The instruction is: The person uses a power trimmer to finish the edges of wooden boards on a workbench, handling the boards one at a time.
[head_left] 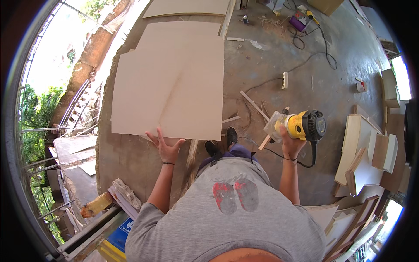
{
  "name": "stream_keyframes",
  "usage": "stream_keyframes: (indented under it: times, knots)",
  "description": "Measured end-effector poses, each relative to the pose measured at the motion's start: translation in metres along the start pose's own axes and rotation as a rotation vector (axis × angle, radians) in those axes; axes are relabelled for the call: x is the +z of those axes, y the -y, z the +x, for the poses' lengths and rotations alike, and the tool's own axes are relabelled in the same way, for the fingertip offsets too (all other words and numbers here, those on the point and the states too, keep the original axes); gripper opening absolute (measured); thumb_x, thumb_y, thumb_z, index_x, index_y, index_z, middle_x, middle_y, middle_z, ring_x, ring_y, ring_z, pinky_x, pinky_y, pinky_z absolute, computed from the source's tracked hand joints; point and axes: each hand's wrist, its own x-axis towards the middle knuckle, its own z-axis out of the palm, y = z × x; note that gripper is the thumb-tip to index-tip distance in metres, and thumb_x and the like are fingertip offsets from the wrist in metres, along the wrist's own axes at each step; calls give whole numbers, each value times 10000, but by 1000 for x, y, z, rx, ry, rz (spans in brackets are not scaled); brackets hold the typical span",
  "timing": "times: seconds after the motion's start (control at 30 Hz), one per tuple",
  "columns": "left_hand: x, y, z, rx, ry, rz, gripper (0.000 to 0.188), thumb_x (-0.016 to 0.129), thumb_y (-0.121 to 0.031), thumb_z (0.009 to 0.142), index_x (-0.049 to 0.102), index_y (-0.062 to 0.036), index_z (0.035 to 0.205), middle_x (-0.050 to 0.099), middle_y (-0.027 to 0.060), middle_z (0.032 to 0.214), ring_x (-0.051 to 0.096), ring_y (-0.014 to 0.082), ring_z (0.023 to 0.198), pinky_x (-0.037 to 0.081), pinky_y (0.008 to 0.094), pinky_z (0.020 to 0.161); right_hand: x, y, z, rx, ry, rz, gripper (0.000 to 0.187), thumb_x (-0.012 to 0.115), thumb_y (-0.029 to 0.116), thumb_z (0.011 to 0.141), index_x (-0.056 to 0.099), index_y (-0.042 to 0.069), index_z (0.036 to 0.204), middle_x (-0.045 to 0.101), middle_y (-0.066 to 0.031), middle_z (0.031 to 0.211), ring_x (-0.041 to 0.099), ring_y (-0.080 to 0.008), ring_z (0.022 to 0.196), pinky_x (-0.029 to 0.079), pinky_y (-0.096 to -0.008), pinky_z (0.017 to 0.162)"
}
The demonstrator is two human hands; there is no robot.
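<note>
My right hand [291,143] is wrapped round a yellow and black trim router [308,125], held out to the right above the floor. The router's clear plastic base points left, and a black cord hangs from its dark motor end. My left hand [166,148] is spread at the near edge of a large pale board [174,83], fingers apart and holding nothing. Whether its fingertips touch the board I cannot tell. A faint brownish dusty streak runs across the board's face. More pale sheets show from under its edges.
A white power strip [285,81] lies on the floor with cords around it. Wood strips [255,105] lie ahead of my shoes. Farther off are a purple container [298,22] and a small white pot [361,86]. Panel offcuts [360,148] stand at the right. An open drop borders the left.
</note>
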Motion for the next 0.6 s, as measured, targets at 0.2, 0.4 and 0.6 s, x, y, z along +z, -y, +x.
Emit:
stream_keyframes:
  times: [0.2,0.4,0.6]
  knots:
    - [0,1,0,-11,-52,-45,1246,781,-686,517,230,-126,1484,-70,231,1547,14,390,1439,158,525,1136,-9,-9,-1,27,61,-24,626,802,47,682,488,-12,1220,577,-94,1145,580,-197,1035,468,-331,919]
    - [9,-31,14,-165,26,64,1189,673,-769,590,236,-115,1482,-63,239,1547,-51,409,1433,52,638,1094,-4,-6,8,21,101,37,596,800,28,678,510,-2,1198,582,-91,1147,584,-193,1030,470,-331,920]
    - [45,-104,30,10,115,148,942,572,-692,772,299,-115,1465,42,220,1559,-89,430,1426,-34,722,1030,-6,-7,13,-20,208,21,595,810,23,665,521,-2,1185,595,-89,1130,590,-191,1020,479,-328,907]
